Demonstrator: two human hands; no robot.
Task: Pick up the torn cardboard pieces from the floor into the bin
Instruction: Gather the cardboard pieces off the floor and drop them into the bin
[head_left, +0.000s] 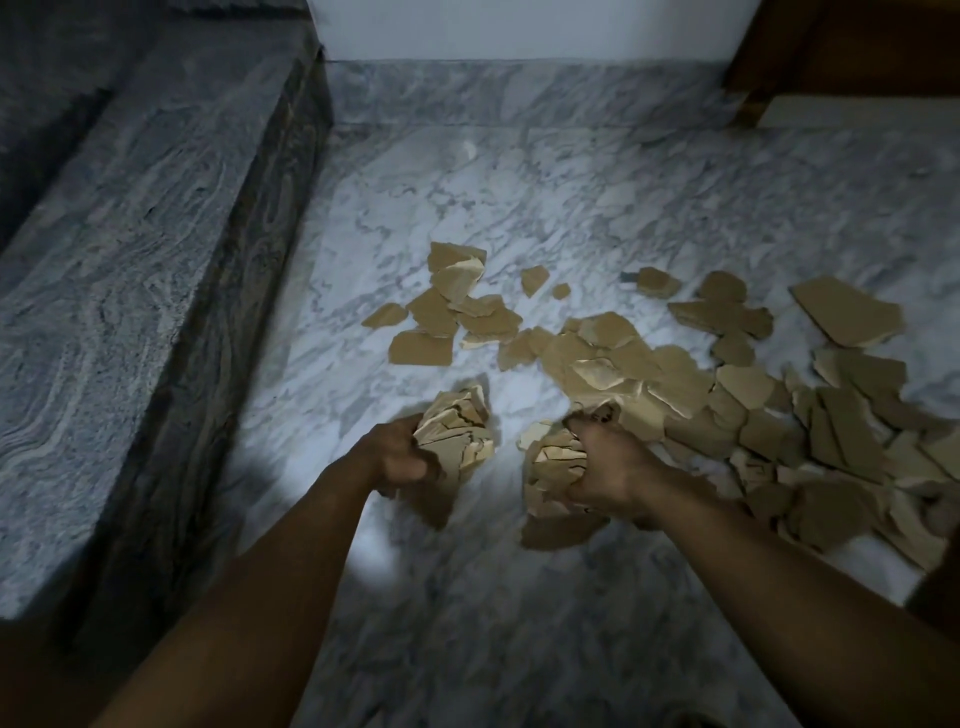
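Hands, left (402, 457) and right (605, 475), each clutch cardboard pieces (631, 364); most still litter the floor (467, 597), bin unseen.

Fingers of left hand (402, 457) and right hand (608, 475) largely buried in clutched cardboard bundles (457, 431); lower faces of both bundles blurred. Scattered cardboard pieces (831, 447) at right dim, overlapping, outlines indistinct, pile cut by right edge. Both forearms cropped at bottom edge. Stone ledge (130, 291) truncated at left, wooden frame (857, 57) at top right.
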